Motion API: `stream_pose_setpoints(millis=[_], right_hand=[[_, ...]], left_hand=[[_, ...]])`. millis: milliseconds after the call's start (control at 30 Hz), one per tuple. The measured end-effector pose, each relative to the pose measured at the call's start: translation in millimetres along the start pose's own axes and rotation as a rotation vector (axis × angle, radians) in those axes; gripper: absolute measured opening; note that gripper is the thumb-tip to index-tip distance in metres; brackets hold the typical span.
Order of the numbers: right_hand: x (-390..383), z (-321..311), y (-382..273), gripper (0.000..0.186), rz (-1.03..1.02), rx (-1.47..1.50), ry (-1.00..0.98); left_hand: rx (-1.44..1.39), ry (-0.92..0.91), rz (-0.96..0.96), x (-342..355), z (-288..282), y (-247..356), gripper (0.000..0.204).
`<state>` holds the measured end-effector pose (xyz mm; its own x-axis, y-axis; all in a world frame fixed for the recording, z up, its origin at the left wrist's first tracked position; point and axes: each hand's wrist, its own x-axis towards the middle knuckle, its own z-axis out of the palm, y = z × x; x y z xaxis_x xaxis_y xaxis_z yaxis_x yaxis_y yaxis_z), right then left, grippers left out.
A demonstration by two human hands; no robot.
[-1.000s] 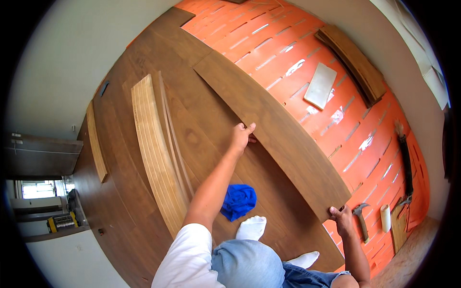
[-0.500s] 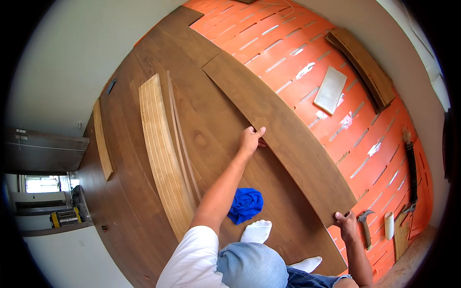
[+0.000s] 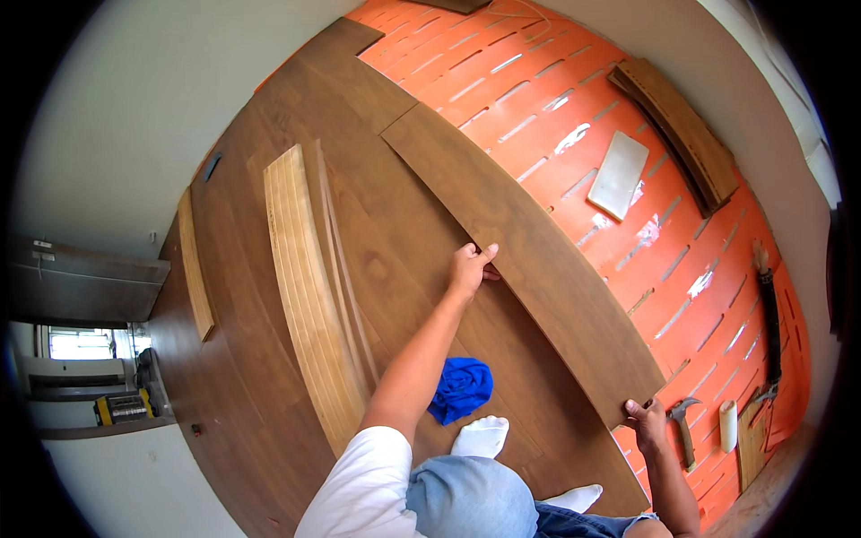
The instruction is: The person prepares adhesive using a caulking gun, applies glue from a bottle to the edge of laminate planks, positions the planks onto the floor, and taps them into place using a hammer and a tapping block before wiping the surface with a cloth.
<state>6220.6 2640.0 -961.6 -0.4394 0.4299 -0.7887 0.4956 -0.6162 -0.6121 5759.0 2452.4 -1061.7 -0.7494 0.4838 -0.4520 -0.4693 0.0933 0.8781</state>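
Note:
A long brown floorboard [image 3: 538,260] lies tilted along the edge of the laid brown flooring [image 3: 381,255], its near-left long edge raised. My left hand [image 3: 470,269] grips that raised edge about midway, thumb on top and fingers underneath. At the board's near right end my right hand [image 3: 647,425] holds the corner, its thumb on the top face and its other fingers partly hidden. A shadowed gap shows beneath the board between my hands. Orange slotted underlay [image 3: 574,193] stretches beyond the board's far side.
A claw hammer [image 3: 686,430] and a white roll [image 3: 727,425] lie right of my right hand. A pale block [image 3: 618,175] and stacked boards [image 3: 677,134] rest on the underlay. Left are a blue cloth [image 3: 462,389] and a face-down board [image 3: 309,296] with pale grooved backing.
The whole view has shifted slightly. Both hands keep the same hold on the floorboard, which stays tilted in nearly the same place.

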Motion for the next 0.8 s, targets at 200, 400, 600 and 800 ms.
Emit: stream_pose_setpoints(millis=[200, 400, 600, 800], right_hand=[[-10.4, 9.8, -9.6, 0.066, -0.046, 0.024, -0.014], [-17.0, 13.7, -17.6, 0.070, -0.025, -0.019, -0.041], [-12.1, 11.2, -19.2, 0.065, -0.039, -0.055, -0.121], [6.8, -5.4, -25.2, 0.045, 0.045, -0.319, -0.115]], left_hand=[[0.007, 0.004, 0.065, -4.4, -0.7, -5.3, 0.031], [-0.035, 0.015, 0.064, -2.8, -2.2, -8.5, 0.028], [-0.052, 0.040, 0.092, -5.3, -2.9, -5.4, 0.027], [0.704, 0.147, -0.131, -25.3, 15.3, 45.0, 0.034]])
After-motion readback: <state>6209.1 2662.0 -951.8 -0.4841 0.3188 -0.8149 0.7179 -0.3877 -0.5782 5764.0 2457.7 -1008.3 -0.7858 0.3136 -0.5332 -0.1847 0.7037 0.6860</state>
